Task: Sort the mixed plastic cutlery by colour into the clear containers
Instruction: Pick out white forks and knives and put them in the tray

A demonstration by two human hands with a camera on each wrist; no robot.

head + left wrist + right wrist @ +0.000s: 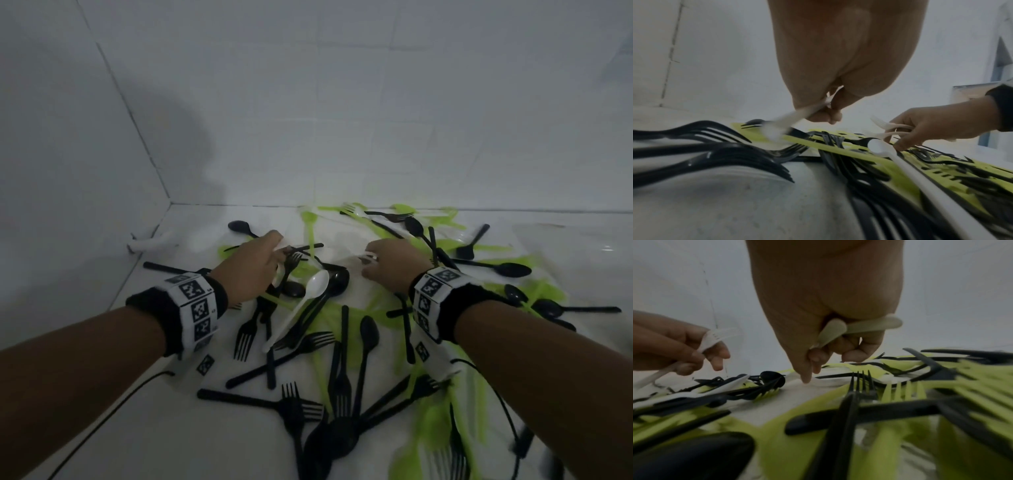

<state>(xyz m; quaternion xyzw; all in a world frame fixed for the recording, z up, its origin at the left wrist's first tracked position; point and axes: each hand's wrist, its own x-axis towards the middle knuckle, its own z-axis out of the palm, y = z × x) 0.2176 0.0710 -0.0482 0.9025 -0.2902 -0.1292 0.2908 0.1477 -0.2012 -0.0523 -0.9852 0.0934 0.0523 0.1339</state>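
Both forearms extend forward over the scattered black, green and white cutlery [342, 342] on the white surface [171, 428]. The left hand [250, 270] grips white cutlery pieces [797, 113]. The right hand [394, 263] curls round white handles [838, 331]; the head view hides these. A loose white spoon [308, 298] lies between the hands.

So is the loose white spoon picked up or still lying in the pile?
Lying in the pile: the white spoon rests across black cutlery, neither hand gripping it.
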